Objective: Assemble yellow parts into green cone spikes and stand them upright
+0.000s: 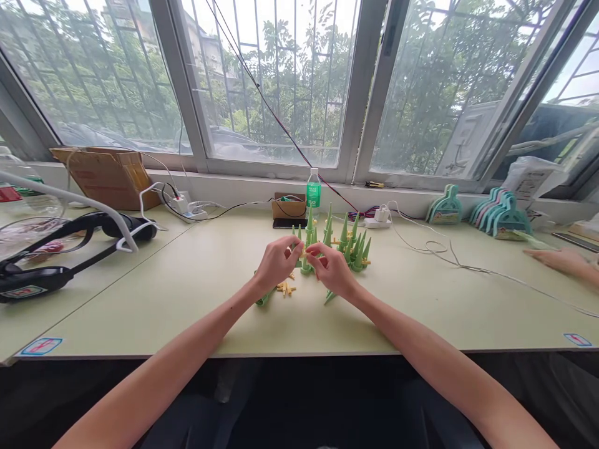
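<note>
Over the bench (163, 305), left hand (277, 260) and right hand (334, 269), nearly closed, are pinching a yellow piece (303, 253). Green cones (344, 234) are standing beyond.

Workroom: long worktable (421, 312), barred windows (276, 81)

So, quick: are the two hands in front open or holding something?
Left hand: closed, pinching what looks like a yellow piece.
Right hand: closed, seemingly pinching that same piece.
</note>
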A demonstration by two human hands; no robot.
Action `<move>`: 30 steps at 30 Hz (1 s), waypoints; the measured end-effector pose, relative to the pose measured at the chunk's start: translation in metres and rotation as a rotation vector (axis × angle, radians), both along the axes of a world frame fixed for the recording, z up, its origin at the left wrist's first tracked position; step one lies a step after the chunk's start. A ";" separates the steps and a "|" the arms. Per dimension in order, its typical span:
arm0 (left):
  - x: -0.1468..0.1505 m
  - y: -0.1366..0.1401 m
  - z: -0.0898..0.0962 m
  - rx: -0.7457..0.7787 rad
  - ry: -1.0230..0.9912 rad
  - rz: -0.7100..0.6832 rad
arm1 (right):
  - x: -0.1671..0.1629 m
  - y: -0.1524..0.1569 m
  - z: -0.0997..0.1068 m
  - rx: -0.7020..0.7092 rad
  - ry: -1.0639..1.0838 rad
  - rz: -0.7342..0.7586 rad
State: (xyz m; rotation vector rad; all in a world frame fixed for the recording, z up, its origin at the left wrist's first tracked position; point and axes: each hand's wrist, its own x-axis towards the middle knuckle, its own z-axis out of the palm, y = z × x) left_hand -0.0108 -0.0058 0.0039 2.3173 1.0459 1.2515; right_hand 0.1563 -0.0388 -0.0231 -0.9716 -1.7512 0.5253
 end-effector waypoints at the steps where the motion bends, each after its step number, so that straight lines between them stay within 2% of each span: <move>1: 0.000 0.000 0.000 0.001 0.001 -0.002 | 0.000 0.000 0.000 -0.003 0.002 0.002; 20: 0.000 0.002 -0.002 0.032 0.000 -0.002 | 0.000 0.000 0.000 -0.023 0.022 0.012; 30: -0.001 0.000 0.000 -0.027 -0.018 -0.013 | -0.001 -0.001 0.001 -0.007 0.044 -0.008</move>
